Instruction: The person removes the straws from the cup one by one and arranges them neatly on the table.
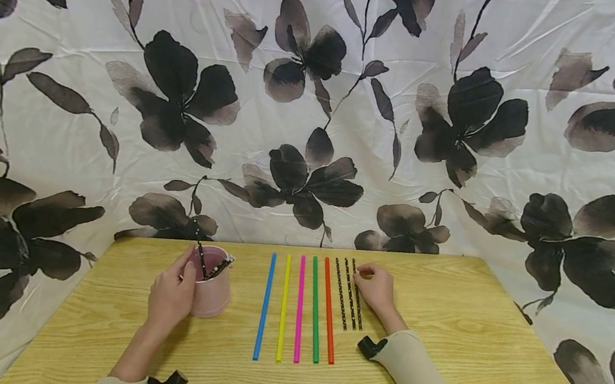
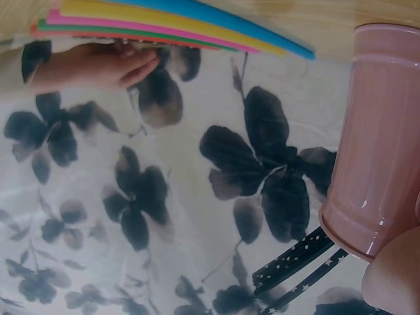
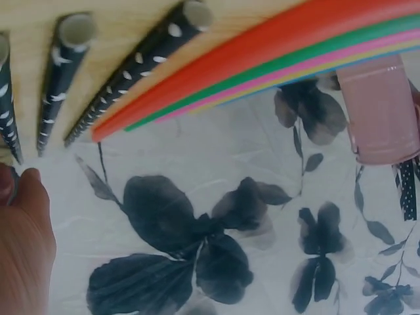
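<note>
Black patterned straws (image 1: pixel 349 294), three in a row, lie on the wooden table (image 1: pixel 433 291) just right of the red straw (image 1: pixel 329 310), and the fingertips of my right hand (image 1: pixel 378 290) are at the far end of the rightmost one. Whether they pinch it I cannot tell: from above my fingers cover that spot, and in the right wrist view the hand is cut off by the left edge, with a fingertip and thumb near the straw's blurred tip. My left hand (image 1: pixel 171 294) grips the pink cup (image 1: pixel 212 299) by its left side, thumb towards me; the other fingers are mostly hidden behind it. Inside the cup stand more black straws, their lower ends out of sight. One leans up to the left beside my fingers, while others tilt right, overlapping too closely for me to count. The left wrist view shows a dotted straw (image 2: pixel 290 261) and a starred straw (image 2: pixel 305 283) sticking out of the mouth, the cup itself cropped at the right edge. Between cup and red straw lie the blue (image 1: pixel 264 306), yellow (image 1: pixel 284 308), pink (image 1: pixel 300 309) and green (image 1: pixel 316 309) straws, side by side.
</note>
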A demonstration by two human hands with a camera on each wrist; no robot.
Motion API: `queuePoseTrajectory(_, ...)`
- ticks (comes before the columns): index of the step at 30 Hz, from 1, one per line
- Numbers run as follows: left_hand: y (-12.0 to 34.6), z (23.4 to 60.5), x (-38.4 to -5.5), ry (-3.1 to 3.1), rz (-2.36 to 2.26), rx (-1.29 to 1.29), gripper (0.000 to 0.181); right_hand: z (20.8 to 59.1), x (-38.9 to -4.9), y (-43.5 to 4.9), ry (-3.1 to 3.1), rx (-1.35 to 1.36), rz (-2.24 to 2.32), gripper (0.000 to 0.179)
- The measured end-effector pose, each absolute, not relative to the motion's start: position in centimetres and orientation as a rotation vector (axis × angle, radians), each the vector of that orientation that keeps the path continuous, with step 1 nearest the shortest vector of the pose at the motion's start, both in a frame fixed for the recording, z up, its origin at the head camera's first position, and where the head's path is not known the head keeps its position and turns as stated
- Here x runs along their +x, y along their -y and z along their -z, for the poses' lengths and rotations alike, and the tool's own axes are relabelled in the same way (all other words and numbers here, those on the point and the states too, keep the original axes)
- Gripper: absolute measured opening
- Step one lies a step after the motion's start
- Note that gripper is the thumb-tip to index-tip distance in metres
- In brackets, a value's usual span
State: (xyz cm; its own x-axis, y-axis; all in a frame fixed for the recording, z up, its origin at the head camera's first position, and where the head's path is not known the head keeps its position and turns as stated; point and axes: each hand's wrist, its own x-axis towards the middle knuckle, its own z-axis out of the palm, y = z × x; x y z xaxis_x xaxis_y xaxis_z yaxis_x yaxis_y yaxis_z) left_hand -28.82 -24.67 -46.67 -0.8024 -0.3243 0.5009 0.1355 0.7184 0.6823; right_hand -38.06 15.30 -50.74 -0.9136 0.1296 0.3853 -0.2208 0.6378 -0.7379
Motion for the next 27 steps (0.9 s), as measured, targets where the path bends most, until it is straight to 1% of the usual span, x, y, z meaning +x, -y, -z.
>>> queuePoseTrajectory(7,24.8,46.7,-28.8,2.310,0.980,0.148,0.038,49.1,-37.6,-12.5,2.358,0.169,-1.295,0.018)
queuePoseTrajectory(16,24.8,46.8,-29.1,2.309,0.963,0.134,0.039,45.9,-35.8,-6.2,2.302,0.385,-1.451,0.010)
queuePoseTrajectory(21,24.7,46.8,-29.1,2.297,0.961,0.128,0.038,44.9,-34.4,-1.9,2.292,0.538,-1.543,0.011)
queuePoseTrajectory(27,24.7,46.8,-29.2,2.286,0.968,0.130,0.039,44.1,-32.5,2.8,2.307,0.712,-1.548,0.017)
